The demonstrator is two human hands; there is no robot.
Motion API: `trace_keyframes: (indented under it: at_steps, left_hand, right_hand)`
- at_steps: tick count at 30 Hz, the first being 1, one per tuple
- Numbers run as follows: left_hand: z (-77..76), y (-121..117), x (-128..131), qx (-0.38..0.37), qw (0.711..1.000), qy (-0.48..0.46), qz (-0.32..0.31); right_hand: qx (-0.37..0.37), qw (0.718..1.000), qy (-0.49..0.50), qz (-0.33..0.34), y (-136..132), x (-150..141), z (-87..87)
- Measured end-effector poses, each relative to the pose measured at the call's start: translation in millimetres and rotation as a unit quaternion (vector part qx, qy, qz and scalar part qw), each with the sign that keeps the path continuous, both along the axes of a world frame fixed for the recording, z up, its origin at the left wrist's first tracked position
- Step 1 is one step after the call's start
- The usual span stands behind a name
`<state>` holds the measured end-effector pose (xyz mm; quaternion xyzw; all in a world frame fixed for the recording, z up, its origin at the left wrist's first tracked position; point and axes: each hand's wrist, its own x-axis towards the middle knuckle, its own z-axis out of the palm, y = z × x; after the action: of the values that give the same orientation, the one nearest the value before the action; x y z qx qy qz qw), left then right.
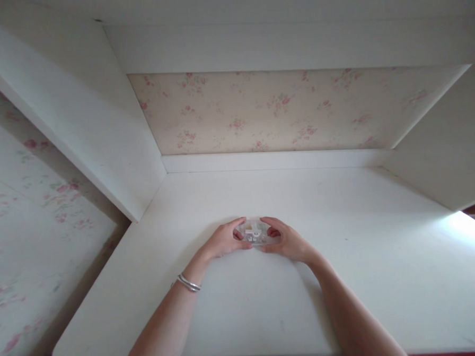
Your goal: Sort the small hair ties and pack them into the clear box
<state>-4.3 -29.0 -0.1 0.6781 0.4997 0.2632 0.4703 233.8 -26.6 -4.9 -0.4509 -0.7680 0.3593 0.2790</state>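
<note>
A small clear plastic case with white parts inside lies on or just above the white desktop, near its middle. What the white parts are is too small to make out. My left hand grips the case's left end, thumb on the near edge and fingers at the far edge. At the right end, my right hand holds it the same way, fingers curled round the corner. A silver bangle circles my left wrist.
The white desk has a rounded front left corner. White side panels stand at the left and right, with a shelf board overhead. Floral wallpaper covers the wall behind.
</note>
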Motion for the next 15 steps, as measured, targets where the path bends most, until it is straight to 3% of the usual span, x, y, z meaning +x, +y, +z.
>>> trace_keyframes:
  at_steps: [9,12,15]
  left_hand:
    - [3.6,-2.9,2.3,0.024,0.999,-0.028,0.003]
    - [4.8,-2.9,2.8,0.036,0.999,-0.035,0.011]
    - [3.6,-1.8,2.4,0.044,0.999,-0.021,0.014]
  right_hand:
    - [0.005,0.999,0.019,-0.050,-3.6,-6.5,1.3]
    - [-0.032,0.989,0.076,-0.124,0.9,-0.5,4.2]
    - [-0.057,0.962,0.115,-0.239,14.4,23.7,8.9]
